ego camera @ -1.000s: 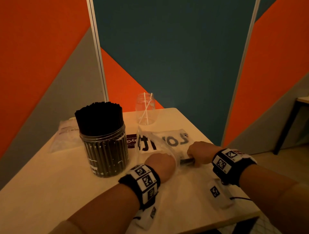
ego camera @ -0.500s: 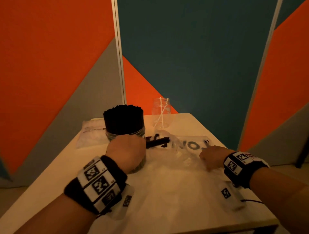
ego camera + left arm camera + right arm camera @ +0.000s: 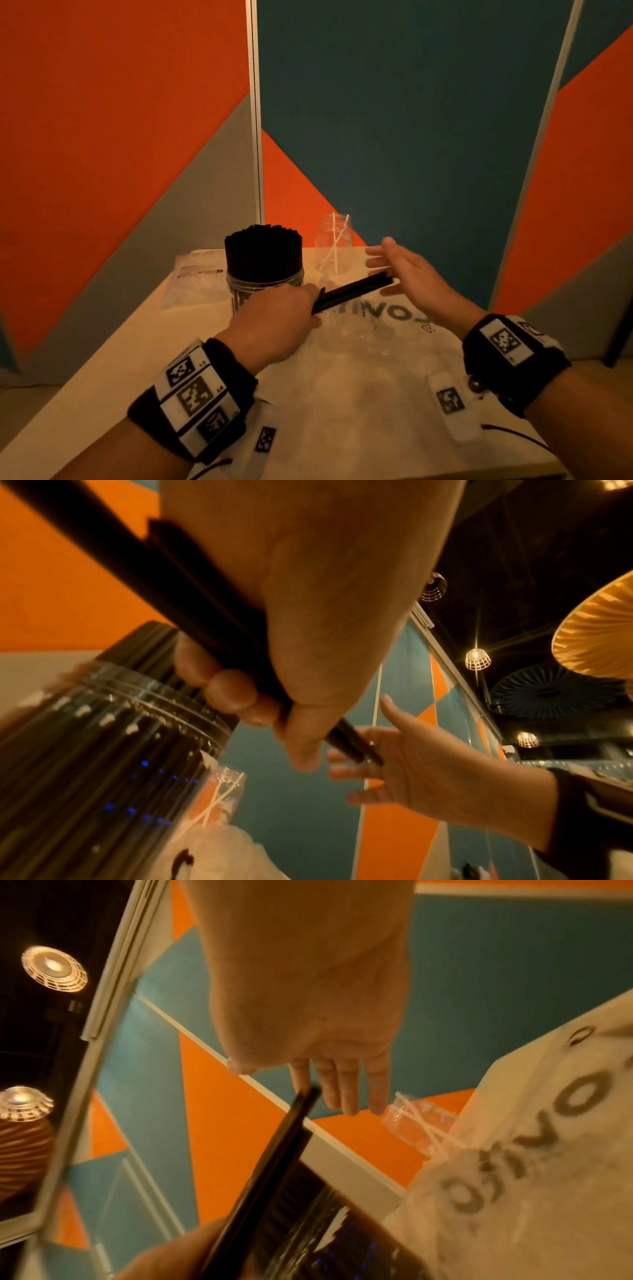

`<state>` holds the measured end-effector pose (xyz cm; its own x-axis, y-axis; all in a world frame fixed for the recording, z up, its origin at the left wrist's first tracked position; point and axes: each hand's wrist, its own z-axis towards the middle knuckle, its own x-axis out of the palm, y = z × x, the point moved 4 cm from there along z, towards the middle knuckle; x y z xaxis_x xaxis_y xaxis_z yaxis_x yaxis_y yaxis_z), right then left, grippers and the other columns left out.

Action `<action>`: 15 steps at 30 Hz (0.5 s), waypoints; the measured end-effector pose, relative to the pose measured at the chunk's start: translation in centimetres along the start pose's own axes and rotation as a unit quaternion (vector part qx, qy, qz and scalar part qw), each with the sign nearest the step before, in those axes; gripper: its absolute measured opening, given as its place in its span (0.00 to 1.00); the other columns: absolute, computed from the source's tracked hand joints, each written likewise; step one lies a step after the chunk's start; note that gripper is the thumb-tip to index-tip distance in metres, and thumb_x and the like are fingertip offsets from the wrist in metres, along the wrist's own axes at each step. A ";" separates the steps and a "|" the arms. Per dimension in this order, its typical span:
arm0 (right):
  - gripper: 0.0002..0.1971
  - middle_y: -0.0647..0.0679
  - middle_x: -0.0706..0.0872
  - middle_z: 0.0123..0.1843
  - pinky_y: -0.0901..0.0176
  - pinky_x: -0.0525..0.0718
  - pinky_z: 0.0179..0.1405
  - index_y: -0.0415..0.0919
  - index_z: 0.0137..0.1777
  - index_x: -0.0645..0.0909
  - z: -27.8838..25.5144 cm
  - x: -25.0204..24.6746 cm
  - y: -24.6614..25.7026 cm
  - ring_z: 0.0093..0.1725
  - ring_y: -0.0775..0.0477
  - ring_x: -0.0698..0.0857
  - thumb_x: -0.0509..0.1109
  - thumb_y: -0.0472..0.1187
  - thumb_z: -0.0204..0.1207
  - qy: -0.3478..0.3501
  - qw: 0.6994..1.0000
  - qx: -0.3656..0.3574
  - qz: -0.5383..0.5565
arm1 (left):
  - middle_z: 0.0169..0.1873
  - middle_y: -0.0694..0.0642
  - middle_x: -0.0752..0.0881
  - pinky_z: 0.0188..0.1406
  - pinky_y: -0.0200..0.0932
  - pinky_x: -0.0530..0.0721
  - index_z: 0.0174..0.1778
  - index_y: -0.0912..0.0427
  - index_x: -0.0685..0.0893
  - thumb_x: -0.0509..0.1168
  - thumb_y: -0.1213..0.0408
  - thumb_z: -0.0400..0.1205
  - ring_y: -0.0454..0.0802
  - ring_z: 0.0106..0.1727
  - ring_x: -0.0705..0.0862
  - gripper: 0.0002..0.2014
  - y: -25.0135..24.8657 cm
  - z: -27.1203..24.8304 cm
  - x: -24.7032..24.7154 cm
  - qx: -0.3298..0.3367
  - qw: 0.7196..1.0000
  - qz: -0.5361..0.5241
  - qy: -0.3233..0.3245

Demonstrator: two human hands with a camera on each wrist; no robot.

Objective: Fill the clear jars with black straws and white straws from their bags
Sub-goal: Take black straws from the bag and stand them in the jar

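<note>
Several black straws sit bunched in my left hand, its fingers curled round one end, above the printed bag mid-desk. My right hand waits at the far tips, fingers spread and straight, gripping nothing. I judge the straws light, smooth and springy, apt to fan out or slide; better to hold them mid-length. The big jar near the desk's far-left corner looks packed; the small jar at the far edge holds few white straws.

Table bears 2 jars; 2 bags.
</note>
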<state>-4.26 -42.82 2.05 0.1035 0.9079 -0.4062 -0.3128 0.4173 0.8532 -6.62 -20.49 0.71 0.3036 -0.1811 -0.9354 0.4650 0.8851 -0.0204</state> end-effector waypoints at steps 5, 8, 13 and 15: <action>0.30 0.48 0.86 0.26 0.62 0.81 0.28 0.40 0.30 0.85 0.0 3.5 4.4 0.24 0.51 0.83 0.61 0.62 0.84 -0.080 0.992 -0.102 -0.003 | 0.32 0.44 0.77 0.31 0.45 0.75 0.41 0.42 0.70 0.66 0.44 0.81 0.48 0.35 0.80 0.12 -1.5 0.5 0.6 0.003 0.987 -0.156 -0.030; 0.28 0.56 0.82 0.22 0.63 0.80 0.32 0.42 0.26 0.82 0.3 5.7 6.8 0.24 0.56 0.80 0.64 0.57 0.86 -0.067 0.975 -0.203 -0.065 | 0.26 0.47 0.81 0.25 0.46 0.81 0.38 0.50 0.77 0.69 0.52 0.81 0.47 0.25 0.81 0.10 -1.2 0.5 1.5 -0.046 0.937 -0.347 -0.004; 0.17 0.54 0.89 0.43 0.33 0.82 0.60 0.47 0.46 0.87 4.5 6.9 9.4 0.47 0.49 0.88 0.60 0.52 0.87 -0.054 0.969 -0.230 -0.073 | 0.18 0.51 0.80 0.24 0.42 0.79 0.33 0.46 0.82 0.72 0.51 0.80 0.49 0.19 0.79 0.11 1.1 -0.5 2.6 -0.137 0.833 -0.536 -0.003; 0.14 0.54 0.83 0.64 0.44 0.77 0.70 0.49 0.63 0.85 7.0 7.4 9.9 0.66 0.51 0.82 0.64 0.35 0.83 0.020 0.965 -0.225 -0.134 | 0.20 0.53 0.82 0.29 0.47 0.86 0.33 0.40 0.84 0.72 0.52 0.80 0.49 0.22 0.82 0.10 1.9 -0.8 2.8 -0.141 0.817 -0.559 -0.019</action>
<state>0.00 -31.69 9.75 0.2039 0.7639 -0.6123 -0.6594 0.5694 0.4908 -5.57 -18.91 -2.22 -0.1519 -0.9525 -0.2640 0.2613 0.2189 -0.9401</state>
